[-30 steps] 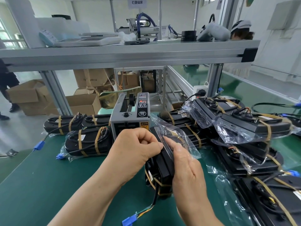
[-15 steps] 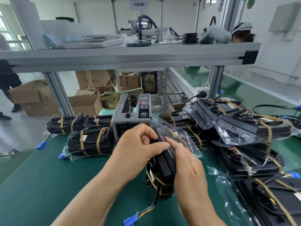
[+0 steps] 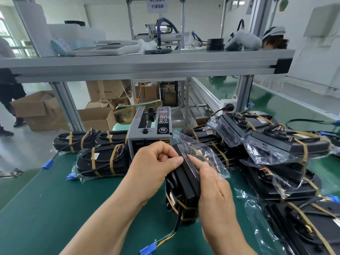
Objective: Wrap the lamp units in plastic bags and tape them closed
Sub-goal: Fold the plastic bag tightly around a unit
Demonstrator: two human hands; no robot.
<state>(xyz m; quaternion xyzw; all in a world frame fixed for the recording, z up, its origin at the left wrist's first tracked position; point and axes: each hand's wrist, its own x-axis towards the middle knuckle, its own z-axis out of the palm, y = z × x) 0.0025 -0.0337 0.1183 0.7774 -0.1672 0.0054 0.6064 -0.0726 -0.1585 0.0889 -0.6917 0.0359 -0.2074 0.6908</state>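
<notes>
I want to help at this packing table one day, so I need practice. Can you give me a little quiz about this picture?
1. True or false: the left hand and the right hand both hold the same black lamp unit.
2. What colour is the plug on the end of the wires hanging from that lamp unit? A red, B blue, C white.
3. Fill in with "beyond" or "nearer than": seen from the person, the grey tape dispenser stands ___ the hands.

Key: 1 true; 2 B; 3 beyond.
</notes>
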